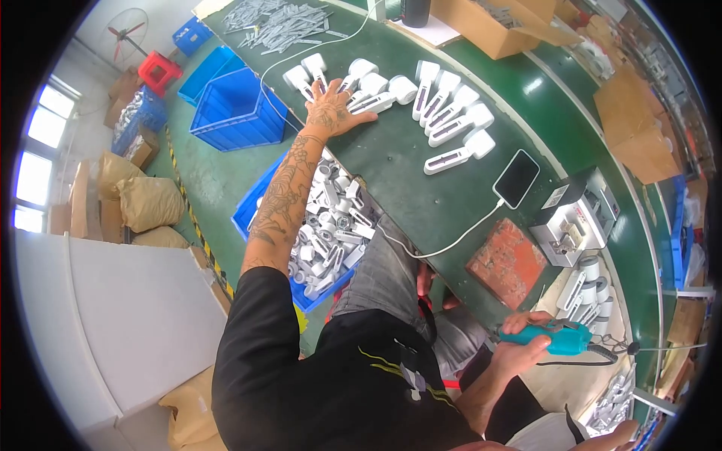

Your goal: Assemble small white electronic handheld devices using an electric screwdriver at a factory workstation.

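Note:
My left hand (331,111) is stretched across the green bench with its fingers spread. Its fingertips rest on a cluster of white plastic pieces (372,104), each with a round head and a slotted handle. To the right of it, several more of these pieces (451,105) lie fanned in a row, and one (460,152) sits a little nearer. Low on the right side, my right hand (523,342) is closed around a teal electric screwdriver (560,338) with a coiled black cord. The screwdriver's tip is hard to make out.
Below my left forearm stands a blue crate (252,199) full of white parts. A phone (517,179) on a white cable and a worn red block (506,263) lie on the bench. Grey strips (282,26) are heaped at its far end. An open white box (564,237) stands right.

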`<state>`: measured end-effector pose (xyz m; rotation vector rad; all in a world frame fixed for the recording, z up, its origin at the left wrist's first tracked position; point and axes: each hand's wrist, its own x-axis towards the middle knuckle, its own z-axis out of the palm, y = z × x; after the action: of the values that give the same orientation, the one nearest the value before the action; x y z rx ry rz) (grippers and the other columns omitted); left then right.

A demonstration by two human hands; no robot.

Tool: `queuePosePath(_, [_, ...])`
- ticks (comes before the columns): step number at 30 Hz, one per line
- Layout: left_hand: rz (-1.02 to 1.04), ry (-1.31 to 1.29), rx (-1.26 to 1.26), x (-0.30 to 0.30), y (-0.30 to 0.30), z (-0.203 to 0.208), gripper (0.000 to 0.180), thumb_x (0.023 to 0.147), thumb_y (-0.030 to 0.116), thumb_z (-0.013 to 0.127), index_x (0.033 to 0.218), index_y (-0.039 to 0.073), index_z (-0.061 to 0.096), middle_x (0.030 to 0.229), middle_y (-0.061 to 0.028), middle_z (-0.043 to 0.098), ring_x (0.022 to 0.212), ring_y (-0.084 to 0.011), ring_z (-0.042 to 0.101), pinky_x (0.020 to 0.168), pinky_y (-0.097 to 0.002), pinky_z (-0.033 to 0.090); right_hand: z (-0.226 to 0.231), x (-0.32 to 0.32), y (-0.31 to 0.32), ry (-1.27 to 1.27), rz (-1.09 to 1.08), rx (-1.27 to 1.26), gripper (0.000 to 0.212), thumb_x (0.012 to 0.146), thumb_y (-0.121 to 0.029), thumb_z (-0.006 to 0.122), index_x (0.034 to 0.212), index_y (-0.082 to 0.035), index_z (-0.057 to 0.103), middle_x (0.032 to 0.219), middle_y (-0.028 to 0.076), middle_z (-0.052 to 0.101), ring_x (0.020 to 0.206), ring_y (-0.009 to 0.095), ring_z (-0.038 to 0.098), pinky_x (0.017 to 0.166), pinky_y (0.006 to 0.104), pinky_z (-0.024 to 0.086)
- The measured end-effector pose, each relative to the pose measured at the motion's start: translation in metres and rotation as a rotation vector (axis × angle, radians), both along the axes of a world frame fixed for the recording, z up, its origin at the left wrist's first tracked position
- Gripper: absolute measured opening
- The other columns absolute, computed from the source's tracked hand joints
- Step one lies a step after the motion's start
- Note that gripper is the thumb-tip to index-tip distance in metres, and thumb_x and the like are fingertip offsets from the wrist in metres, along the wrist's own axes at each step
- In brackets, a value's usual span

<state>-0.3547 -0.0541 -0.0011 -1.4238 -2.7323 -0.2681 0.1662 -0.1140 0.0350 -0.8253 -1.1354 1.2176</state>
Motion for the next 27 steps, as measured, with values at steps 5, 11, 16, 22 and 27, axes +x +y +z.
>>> queuePosePath(5, [-0.002, 0.014, 0.031, -0.01, 0.001, -0.009, 0.097, 0.069, 0.082, 0.068, 0.139, 0.016, 0.061, 0.154, -0.0112, 0.038, 0.145, -0.049, 0.02, 0.107, -0.069, 0.035, -0.001, 0.003, 0.0, -0.012, -0.004, -0.013, 0.069, 0.093, -0.065, 0.059, 0.109, 0.002, 0.051, 0.069, 0.006, 0.047, 0.061, 0.016, 0.048, 0.056, 0.0299, 0.04])
queuePosePath(11, [0.091, -0.113, -0.107, -0.013, 0.01, 0.011, 0.108, 0.064, 0.087, 0.067, 0.147, 0.019, 0.053, 0.153, -0.0156, 0.036, 0.144, -0.0472, 0.029, 0.106, -0.0687, 0.037, -0.001, -0.002, 0.003, -0.011, 0.012, -0.003, 0.068, 0.093, -0.064, 0.059, 0.109, 0.001, 0.051, 0.069, 0.006, 0.047, 0.061, 0.016, 0.048, 0.056, 0.0297, 0.04])
queuePosePath(16, [0.103, -0.163, -0.199, -0.025, 0.017, 0.013, 0.114, 0.064, 0.09, 0.064, 0.153, 0.023, 0.044, 0.154, -0.0167, 0.036, 0.142, -0.0456, 0.037, 0.107, -0.0694, 0.036, -0.001, -0.004, 0.004, 0.0, 0.025, -0.003, 0.066, 0.094, -0.063, 0.059, 0.109, 0.001, 0.051, 0.07, 0.006, 0.047, 0.061, 0.016, 0.048, 0.055, 0.0298, 0.039])
queuePosePath(22, [0.088, -0.066, -0.173, -0.022, 0.011, 0.013, 0.11, 0.067, 0.092, 0.059, 0.152, 0.022, 0.047, 0.145, -0.0188, 0.046, 0.134, -0.0457, 0.046, 0.106, -0.0616, 0.042, 0.0, -0.004, 0.003, 0.005, 0.038, -0.011, 0.067, 0.094, -0.064, 0.06, 0.109, 0.0, 0.051, 0.07, 0.006, 0.047, 0.062, 0.016, 0.048, 0.056, 0.0295, 0.039])
queuePosePath(27, [0.027, 0.044, 0.007, -0.001, -0.015, -0.006, 0.092, 0.073, 0.081, 0.065, 0.141, 0.019, 0.06, 0.139, -0.0162, 0.052, 0.126, -0.0431, 0.049, 0.098, -0.0641, 0.044, -0.002, -0.004, 0.003, -0.002, 0.042, -0.015, 0.067, 0.093, -0.065, 0.06, 0.11, 0.0, 0.051, 0.07, 0.006, 0.047, 0.062, 0.016, 0.047, 0.056, 0.0298, 0.038])
